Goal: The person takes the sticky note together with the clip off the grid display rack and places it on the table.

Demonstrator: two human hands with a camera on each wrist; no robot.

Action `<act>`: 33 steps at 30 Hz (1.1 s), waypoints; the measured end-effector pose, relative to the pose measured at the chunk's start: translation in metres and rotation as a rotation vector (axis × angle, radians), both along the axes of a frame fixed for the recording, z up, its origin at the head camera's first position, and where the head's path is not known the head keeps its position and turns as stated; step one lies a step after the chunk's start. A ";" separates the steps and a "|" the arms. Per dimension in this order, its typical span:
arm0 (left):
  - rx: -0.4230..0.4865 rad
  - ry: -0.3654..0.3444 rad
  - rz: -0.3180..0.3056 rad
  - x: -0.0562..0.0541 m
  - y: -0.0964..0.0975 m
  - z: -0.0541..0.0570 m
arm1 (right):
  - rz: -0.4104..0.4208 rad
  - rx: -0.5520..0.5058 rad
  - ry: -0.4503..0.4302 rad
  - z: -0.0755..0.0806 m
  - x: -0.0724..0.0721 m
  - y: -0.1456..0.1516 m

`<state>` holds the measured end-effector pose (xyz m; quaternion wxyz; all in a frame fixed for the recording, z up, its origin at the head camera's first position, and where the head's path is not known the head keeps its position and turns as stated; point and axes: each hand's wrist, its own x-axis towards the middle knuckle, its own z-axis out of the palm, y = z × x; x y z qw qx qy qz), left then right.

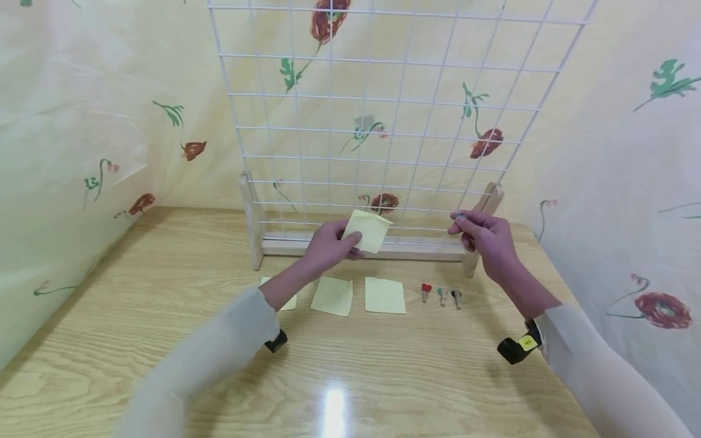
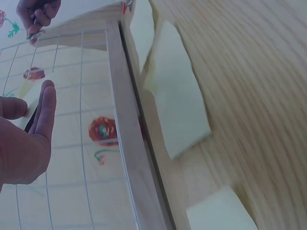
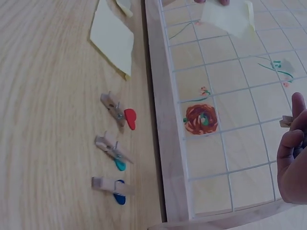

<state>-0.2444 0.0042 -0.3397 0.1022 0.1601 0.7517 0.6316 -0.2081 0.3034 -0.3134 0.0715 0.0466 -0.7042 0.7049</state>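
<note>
My left hand point(image 1: 331, 244) pinches a pale yellow sticky note point(image 1: 370, 232) by its lower left part, held in front of the white wire grid point(image 1: 408, 164). To the right, my right hand point(image 1: 487, 236) pinches a small wooden clothespin point(image 3: 286, 121) between thumb and forefinger, near the grid's lower right. Most of that clothespin is hidden by the fingers. On the table below lie more sticky notes, one in the middle point(image 1: 332, 296), one to its right point(image 1: 385, 295) and one partly behind my left forearm. Beside them rest clothespins with a red heart point(image 3: 130, 119), a teal heart point(image 3: 119, 164) and a dark blue heart point(image 3: 120, 192).
Wooden feet point(image 1: 251, 222) and a wooden base bar point(image 1: 416, 251) hold the grid upright at the back of the wood-grain table point(image 1: 383, 377). Flower-patterned cloth point(image 1: 71, 152) hangs behind and at both sides. Each wrist wears a black camera point(image 1: 512, 351).
</note>
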 end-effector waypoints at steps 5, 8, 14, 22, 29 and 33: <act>-0.014 0.005 -0.004 0.002 -0.019 -0.003 | 0.004 0.017 -0.006 -0.006 0.003 0.003; -0.023 0.000 -0.005 0.005 -0.028 -0.004 | 0.008 0.024 -0.014 -0.010 0.006 0.005; -0.043 -0.005 -0.004 0.009 -0.050 -0.008 | 0.001 0.026 -0.054 -0.020 0.011 0.008; -0.069 -0.048 0.036 0.018 -0.086 -0.018 | 0.004 0.059 -0.076 -0.030 0.016 0.012; -0.068 -0.080 0.062 0.027 -0.106 -0.024 | 0.010 0.047 -0.109 -0.036 0.023 0.013; -0.061 -0.096 0.051 0.033 -0.111 -0.031 | 0.012 0.056 -0.132 -0.040 0.028 0.014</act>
